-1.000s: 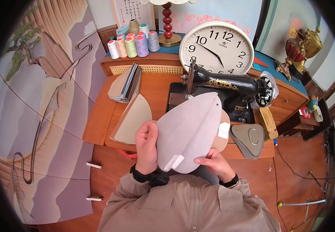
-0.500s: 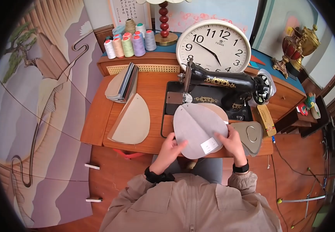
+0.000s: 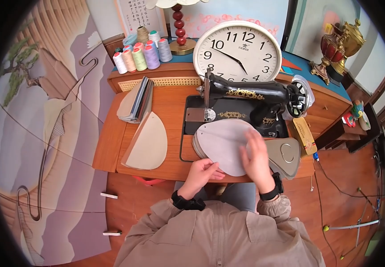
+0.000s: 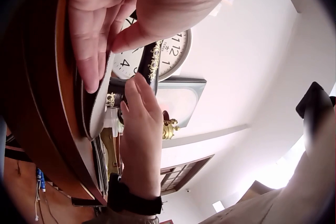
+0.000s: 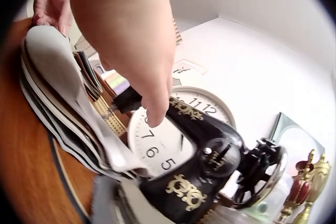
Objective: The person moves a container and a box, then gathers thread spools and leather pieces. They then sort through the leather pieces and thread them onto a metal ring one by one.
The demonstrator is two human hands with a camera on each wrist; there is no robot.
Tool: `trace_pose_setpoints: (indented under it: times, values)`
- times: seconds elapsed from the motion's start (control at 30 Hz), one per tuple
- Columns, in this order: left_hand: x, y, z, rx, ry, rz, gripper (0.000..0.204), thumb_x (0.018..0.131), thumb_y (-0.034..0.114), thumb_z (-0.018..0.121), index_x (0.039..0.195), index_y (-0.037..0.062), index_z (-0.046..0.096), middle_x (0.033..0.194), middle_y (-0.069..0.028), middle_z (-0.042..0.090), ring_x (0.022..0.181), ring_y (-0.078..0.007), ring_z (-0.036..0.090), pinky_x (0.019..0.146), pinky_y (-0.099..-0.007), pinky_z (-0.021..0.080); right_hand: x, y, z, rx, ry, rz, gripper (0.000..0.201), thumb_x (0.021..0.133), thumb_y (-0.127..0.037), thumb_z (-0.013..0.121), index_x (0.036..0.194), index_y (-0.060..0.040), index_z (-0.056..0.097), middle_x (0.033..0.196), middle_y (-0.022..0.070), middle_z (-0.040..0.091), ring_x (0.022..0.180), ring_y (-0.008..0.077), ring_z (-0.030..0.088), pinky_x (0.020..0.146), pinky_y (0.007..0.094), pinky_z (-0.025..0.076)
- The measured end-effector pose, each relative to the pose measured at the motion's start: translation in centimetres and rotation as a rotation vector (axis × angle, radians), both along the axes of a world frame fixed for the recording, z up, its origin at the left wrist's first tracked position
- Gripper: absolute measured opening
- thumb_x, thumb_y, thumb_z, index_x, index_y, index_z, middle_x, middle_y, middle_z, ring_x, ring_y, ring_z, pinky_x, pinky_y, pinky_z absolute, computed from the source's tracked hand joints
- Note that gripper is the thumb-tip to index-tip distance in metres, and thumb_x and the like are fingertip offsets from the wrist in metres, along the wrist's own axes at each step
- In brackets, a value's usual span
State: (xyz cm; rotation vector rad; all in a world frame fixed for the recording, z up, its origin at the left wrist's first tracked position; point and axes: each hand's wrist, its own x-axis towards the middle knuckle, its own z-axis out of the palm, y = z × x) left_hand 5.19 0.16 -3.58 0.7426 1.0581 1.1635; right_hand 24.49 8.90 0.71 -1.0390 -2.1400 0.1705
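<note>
A light grey egg-shaped sheet (image 3: 223, 142), creased along its length and with a small hole near one end, lies on a stack of similar sheets (image 5: 52, 98) at the table's front. My left hand (image 3: 200, 175) pinches its near left edge, thumb above and fingers below. Over the sheet's right side is my right hand (image 3: 257, 158), slightly blurred, its fingers extended. The black sewing machine (image 3: 254, 91) stands just behind the stack. In the left wrist view the sheet's edge (image 4: 100, 108) shows between the left thumb and fingers.
A folded beige sheet (image 3: 150, 144) and a stack of upright folded pieces (image 3: 134, 102) lie left. Grey-brown pieces with a metal ring (image 3: 286, 151) and a yellow box (image 3: 305, 135) sit right. Behind are thread spools (image 3: 139, 58), a lamp (image 3: 179, 31) and a large clock (image 3: 239, 51).
The grey sheet came down from in front of my chest, turned, and now lies on the stack. My right hand let go of its edge and moved over its top; the label no longer shows.
</note>
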Motion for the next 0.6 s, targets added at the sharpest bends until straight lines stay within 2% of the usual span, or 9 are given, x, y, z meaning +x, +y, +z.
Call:
trace_pose_setpoints:
  times: [0.03, 0.13, 0.17, 0.23, 0.33, 0.4, 0.47, 0.53, 0.6]
  values:
    - [0.2, -0.1, -0.1, -0.002, 0.002, -0.002, 0.022, 0.101, 0.015, 0.057, 0.104, -0.0066, 0.062, 0.094, -0.0163, 0.070, 0.083, -0.0233, 0.073, 0.076, -0.0315, 0.062, -0.3, -0.4, -0.8, -0.054, -0.053, 0.038, 0.051, 0.090, -0.014, 0.064, 0.137, -0.0031, 0.051, 0.144, 0.0213, 0.048, 0.133, 0.0421, 0.045, 0.111, 0.0519, 0.035]
    - [0.2, -0.1, -0.1, -0.010, 0.049, -0.046, 0.024, 0.101, 0.017, 0.058, 0.102, -0.0064, 0.063, 0.092, -0.0163, 0.071, 0.082, -0.0221, 0.073, 0.073, -0.0303, 0.061, -1.4, -1.1, -1.4, -0.080, -0.188, 0.092, 0.051, 0.093, -0.023, 0.062, 0.141, -0.0079, 0.051, 0.146, 0.0181, 0.048, 0.136, 0.0419, 0.041, 0.113, 0.0551, 0.030]
    - [0.0, -0.2, 0.3, -0.031, 0.092, -0.080, 0.023, 0.101, 0.018, 0.059, 0.099, -0.0054, 0.063, 0.090, -0.0147, 0.071, 0.081, -0.0209, 0.072, 0.071, -0.0295, 0.060, -1.5, -1.1, -2.3, -0.135, -0.200, 0.089, 0.053, 0.095, -0.030, 0.059, 0.143, -0.0114, 0.050, 0.151, 0.0149, 0.043, 0.140, 0.0417, 0.036, 0.115, 0.0566, 0.025]
    - [-0.6, -0.5, 1.1, -0.053, 0.142, -0.118, 0.023, 0.101, 0.018, 0.060, 0.097, -0.0045, 0.064, 0.087, -0.0130, 0.071, 0.081, -0.0197, 0.072, 0.069, -0.0286, 0.060, -1.3, -0.9, -3.3, -0.095, -0.233, 0.083, 0.053, 0.095, -0.032, 0.060, 0.143, -0.0113, 0.051, 0.150, 0.0157, 0.044, 0.139, 0.0415, 0.038, 0.115, 0.0564, 0.026]
    - [-2.2, -0.9, 1.3, 0.011, 0.215, -0.064, 0.020, 0.099, 0.017, 0.062, 0.093, -0.0020, 0.065, 0.083, -0.0099, 0.070, 0.078, -0.0167, 0.071, 0.067, -0.0259, 0.057, -1.3, -0.8, -3.5, -0.056, -0.279, 0.063, 0.055, 0.094, -0.036, 0.060, 0.142, -0.0115, 0.052, 0.148, 0.0164, 0.046, 0.138, 0.0409, 0.040, 0.114, 0.0557, 0.027]
    - [-4.1, -0.6, 0.6, 0.356, 0.582, 0.320, 0.021, 0.097, 0.017, 0.067, 0.094, -0.0029, 0.065, 0.079, -0.0054, 0.069, 0.067, -0.0112, 0.067, 0.061, -0.0245, 0.053, -1.3, -0.8, -3.4, -0.050, -0.282, 0.067, 0.054, 0.094, -0.036, 0.060, 0.141, -0.0113, 0.052, 0.147, 0.0162, 0.047, 0.137, 0.0405, 0.040, 0.114, 0.0556, 0.027]
    - [-7.2, -0.6, 1.7, 0.278, 0.872, 0.423, 0.020, 0.094, 0.015, 0.069, 0.096, -0.0037, 0.065, 0.084, -0.0096, 0.070, 0.073, -0.0185, 0.068, 0.069, -0.0302, 0.054, -1.2, -0.9, -3.6, -0.051, -0.272, 0.048, 0.054, 0.094, -0.037, 0.060, 0.141, -0.0111, 0.052, 0.147, 0.0161, 0.047, 0.138, 0.0400, 0.040, 0.114, 0.0558, 0.027]
    - [-10.1, -0.7, 2.9, 0.405, 1.277, 0.496, 0.020, 0.089, 0.013, 0.071, 0.100, -0.0033, 0.065, 0.101, -0.0175, 0.069, 0.093, -0.0316, 0.066, 0.085, -0.0388, 0.052, -1.2, -0.8, -3.7, -0.064, -0.253, 0.072, 0.054, 0.094, -0.037, 0.059, 0.141, -0.0108, 0.052, 0.147, 0.0161, 0.047, 0.138, 0.0400, 0.040, 0.114, 0.0559, 0.027]
    - [-12.4, -1.4, 2.2, 0.331, 1.450, 0.476, 0.027, 0.085, 0.013, 0.073, 0.106, -0.0027, 0.065, 0.117, -0.0226, 0.063, 0.112, -0.0404, 0.056, 0.099, -0.0446, 0.045, -1.1, -0.8, -3.6, -0.064, -0.248, 0.050, 0.054, 0.095, -0.038, 0.058, 0.141, -0.0107, 0.052, 0.147, 0.0161, 0.047, 0.138, 0.0400, 0.040, 0.114, 0.0558, 0.027]
